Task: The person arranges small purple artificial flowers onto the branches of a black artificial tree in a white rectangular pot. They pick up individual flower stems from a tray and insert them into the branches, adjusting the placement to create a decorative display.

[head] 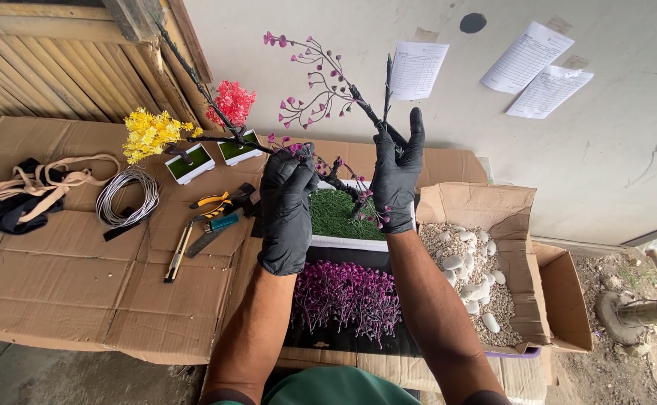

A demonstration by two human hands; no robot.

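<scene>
the small artificial tree [321, 90], dark-branched with purple buds, stands in a white planter [343, 241] of green turf. both hands wear black gloves: the left hand [286, 210] is closed around the lower trunk, and the right hand [397, 176] pinches an upper branch, fingers partly spread. just behind the planter stand yellow [151, 133] and red [231, 102] mini trees; just right of it, a box of pebbles [472, 277]; in front, purple sprigs [346, 294].
</scene>
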